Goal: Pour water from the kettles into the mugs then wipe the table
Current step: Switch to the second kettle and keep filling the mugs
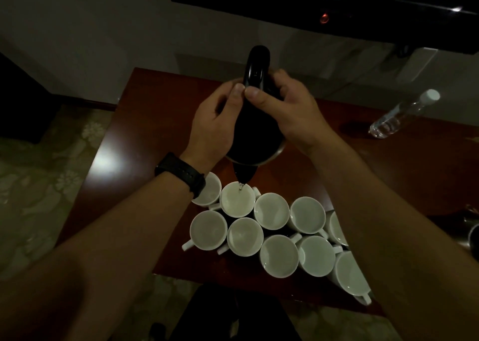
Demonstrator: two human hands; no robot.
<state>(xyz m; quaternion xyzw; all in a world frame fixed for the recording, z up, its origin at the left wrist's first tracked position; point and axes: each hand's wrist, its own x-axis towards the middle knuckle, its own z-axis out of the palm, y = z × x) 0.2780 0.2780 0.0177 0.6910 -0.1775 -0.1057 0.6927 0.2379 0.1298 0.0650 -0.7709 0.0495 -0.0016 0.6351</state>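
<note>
While left hand (211,125) and right hand (294,112) clamp fingers round kettle (256,136), long axis tilted, spout down over mug (238,202)

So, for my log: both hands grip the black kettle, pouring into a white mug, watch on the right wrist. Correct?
No: the head view shows the watch on the left wrist. Left hand and right hand grip the black kettle, pouring into a white mug.

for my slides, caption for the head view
Left hand and right hand tip a black kettle into a white mug.
</note>
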